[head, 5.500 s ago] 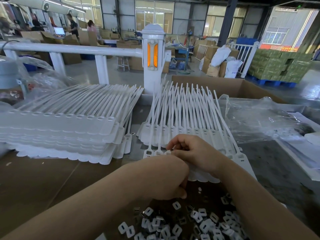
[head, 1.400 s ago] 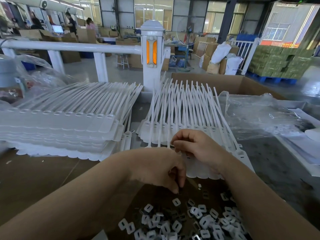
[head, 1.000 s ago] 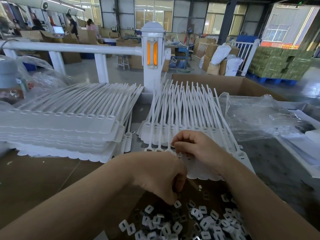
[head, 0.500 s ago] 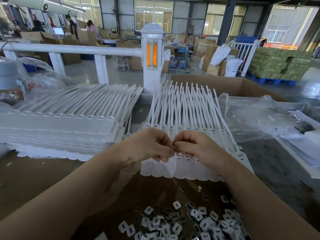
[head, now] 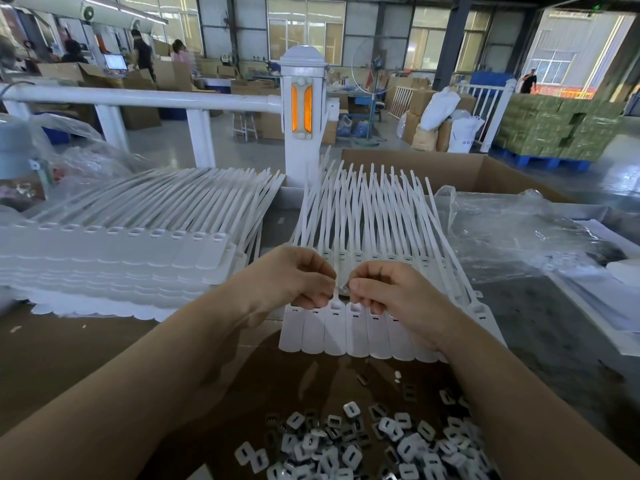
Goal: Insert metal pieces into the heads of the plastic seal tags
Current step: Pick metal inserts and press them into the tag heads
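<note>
A joined row of white plastic seal tags (head: 349, 334) lies in front of me, its straps fanning away. My left hand (head: 294, 277) and my right hand (head: 388, 289) meet above the tag heads, fingers curled. Between their fingertips a small shiny metal piece (head: 343, 288) shows, next to a strap. My right hand pinches it; my left fingertips touch it from the other side. A heap of several loose metal pieces (head: 363, 445) lies on the brown table near me.
A tall stack of white tag sheets (head: 114, 258) sits at the left. Clear plastic bags (head: 512, 233) lie at the right, an open cardboard box (head: 478, 171) behind them. A white railing post (head: 303, 109) stands beyond the table. People work far back left.
My left hand came up from the heap of metal pieces to meet my right hand over the tag heads. The tag row now shows in full below both hands.
</note>
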